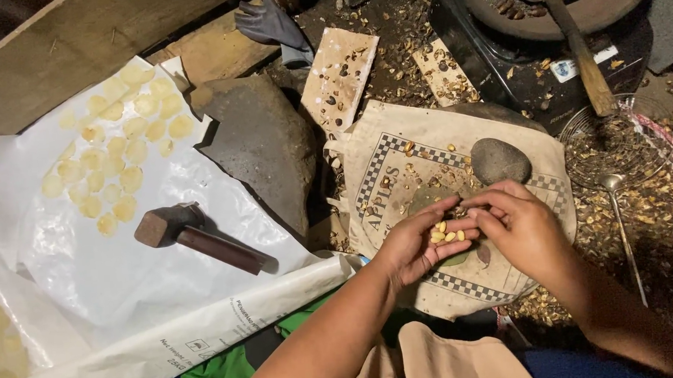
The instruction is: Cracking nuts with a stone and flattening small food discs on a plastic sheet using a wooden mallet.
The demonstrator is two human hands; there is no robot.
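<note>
A: What lies around your hands?
B: Your left hand (415, 246) cups pale kernels (446, 234); your right hand (517, 228) pinches at them, above the cloth bag (398, 169). A grey stone (500, 160) sits just behind.
A: And on the ground?
B: Shell bits are everywhere; a wooden mallet (198, 236) lies on white plastic sheet (105, 268), well apart.

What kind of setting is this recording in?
Likely a floor-level home workshop for shelling and flattening nuts: both hands hold small kernels, flattened discs dry on white plastic beside a mallet, and shells litter the ground.
</note>
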